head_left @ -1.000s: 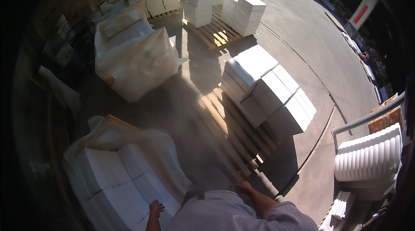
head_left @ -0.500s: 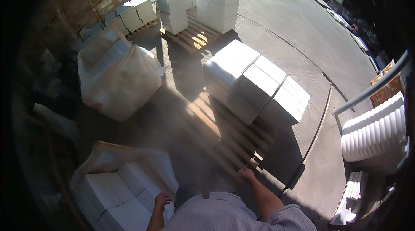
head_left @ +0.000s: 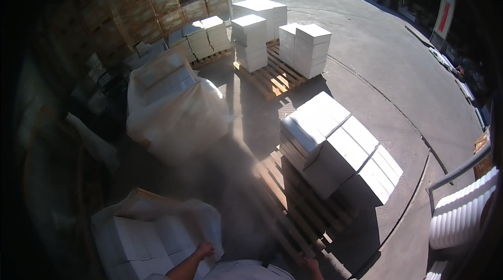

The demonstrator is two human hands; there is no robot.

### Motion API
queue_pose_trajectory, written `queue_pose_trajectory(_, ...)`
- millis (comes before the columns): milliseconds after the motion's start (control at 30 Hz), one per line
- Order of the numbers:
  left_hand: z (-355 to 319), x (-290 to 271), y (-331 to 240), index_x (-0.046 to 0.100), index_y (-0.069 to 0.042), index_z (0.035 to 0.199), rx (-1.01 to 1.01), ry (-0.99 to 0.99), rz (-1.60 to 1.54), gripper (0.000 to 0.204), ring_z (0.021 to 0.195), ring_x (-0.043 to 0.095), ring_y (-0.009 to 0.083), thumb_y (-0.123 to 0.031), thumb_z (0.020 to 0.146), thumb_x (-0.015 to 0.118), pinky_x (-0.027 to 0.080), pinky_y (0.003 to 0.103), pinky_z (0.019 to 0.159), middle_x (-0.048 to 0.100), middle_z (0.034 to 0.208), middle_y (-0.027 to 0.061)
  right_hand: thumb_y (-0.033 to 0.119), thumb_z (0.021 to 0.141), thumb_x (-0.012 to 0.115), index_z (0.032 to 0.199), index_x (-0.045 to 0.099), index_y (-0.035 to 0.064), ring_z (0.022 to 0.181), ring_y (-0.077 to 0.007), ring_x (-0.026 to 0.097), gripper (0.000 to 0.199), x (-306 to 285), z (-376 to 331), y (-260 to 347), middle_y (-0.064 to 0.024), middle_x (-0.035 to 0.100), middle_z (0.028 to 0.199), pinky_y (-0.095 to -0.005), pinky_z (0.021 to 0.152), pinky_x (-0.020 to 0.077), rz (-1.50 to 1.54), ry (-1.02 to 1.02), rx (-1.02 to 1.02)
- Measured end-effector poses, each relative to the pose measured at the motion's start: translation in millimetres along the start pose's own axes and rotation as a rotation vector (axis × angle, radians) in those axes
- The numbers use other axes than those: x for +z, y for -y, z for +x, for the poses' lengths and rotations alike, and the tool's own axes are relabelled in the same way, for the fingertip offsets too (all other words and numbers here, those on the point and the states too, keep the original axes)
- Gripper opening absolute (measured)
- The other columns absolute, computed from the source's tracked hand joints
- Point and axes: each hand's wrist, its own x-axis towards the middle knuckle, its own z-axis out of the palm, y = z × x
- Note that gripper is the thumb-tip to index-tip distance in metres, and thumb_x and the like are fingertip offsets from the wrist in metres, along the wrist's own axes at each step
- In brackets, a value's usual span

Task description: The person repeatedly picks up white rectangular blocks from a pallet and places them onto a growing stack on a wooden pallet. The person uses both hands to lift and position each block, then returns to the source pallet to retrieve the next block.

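Observation:
My left hand (head_left: pixel 206 250) is held out in front of the white blocks (head_left: pixel 141 246) at the lower left, its fingers loosely bent and nothing visible in them. Clear plastic film (head_left: pixel 194 214) hangs around these blocks. Low at the bottom edge, my right hand (head_left: pixel 308 262) is near the close end of a wooden pallet (head_left: pixel 272 185); its fingers are too dim and blurred to make out. White stacked blocks (head_left: pixel 340 143) cover the right part of that pallet, while bare slats show on its left. Both hands appear apart from the blocks.
A film-covered stack (head_left: pixel 178 117) stands at the left. Farther off, another pallet (head_left: pixel 272 83) bears white stacks (head_left: pixel 249 44). Wooden crates (head_left: pixel 167 18) rise behind. To the right are a metal pipe rail (head_left: pixel 458 167) and a ribbed white bundle (head_left: pixel 463 212).
The view has tilted up, so the stacks sit lower and farther right, and the far yard shows. My left hand appears slightly farther right; my right hand has dropped toward the bottom edge.

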Motion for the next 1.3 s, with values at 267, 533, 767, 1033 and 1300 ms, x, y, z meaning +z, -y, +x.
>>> queue_pose_trajectory(267,88,17,-115,0.059,-0.001,0.116,0.129,0.094,0.037,0.042,0.081,0.067,0.0275,-0.036,0.095,0.051,0.053,0.042,0.067,0.066,0.095,0.0155,0.036,0.085,0.058,0.088,0.067,0.0058,0.072,-0.0296,0.067,0.032,-4,4,15,-0.0135,0.068,0.08,-0.0409,0.067,0.0532,0.551,-0.243,0.453)
queue_pose_trajectory(533,94,46,-209,0.062,-0.003,0.109,0.544,0.071,0.516,0.036,0.089,0.066,0.0307,-0.035,0.093,0.053,0.052,0.043,0.078,0.067,0.096,0.017,0.039,0.088,0.055,0.092,0.068,0.0031,0.072,-0.0294,0.067,0.039,-70,45,53,-0.016,0.069,0.082,-0.0415,0.068,0.0536,0.47,-0.31,0.557)
queue_pose_trajectory(767,146,98,-192,0.064,-0.005,0.095,0.992,0.019,1.164,0.027,0.074,0.067,0.0346,-0.029,0.094,0.051,0.053,0.047,0.069,0.067,0.085,0.0188,0.04,0.09,0.051,0.09,0.066,-0.0012,0.067,-0.026,0.067,0.043,-126,63,43,-0.0161,0.068,0.079,-0.04,0.067,0.0537,0.473,-0.373,0.699)
queue_pose_trajectory(1033,118,176,-157,0.064,-0.006,0.092,-0.086,0.218,-0.406,0.024,0.067,0.062,0.0293,-0.028,0.093,0.054,0.052,0.042,0.064,0.064,0.079,0.0118,0.041,0.094,0.051,0.083,0.063,-0.0008,0.059,-0.023,0.063,0.045,-219,136,-37,-0.0111,0.065,0.074,-0.036,0.051,0.0496,0.335,-0.302,0.512)
queue_pose_trajectory(1300,115,362,-190,0.063,0.001,0.104,-0.067,0.316,0.247,0.04,0.086,0.06,0.0213,-0.035,0.097,0.049,0.047,0.038,0.075,0.064,0.093,0.0111,0.046,0.096,0.049,0.098,0.061,0.0034,0.065,-0.0196,0.064,0.045,-259,311,-82,-0.0102,0.068,0.082,-0.0305,0.056,0.051,0.824,-0.298,0.388)
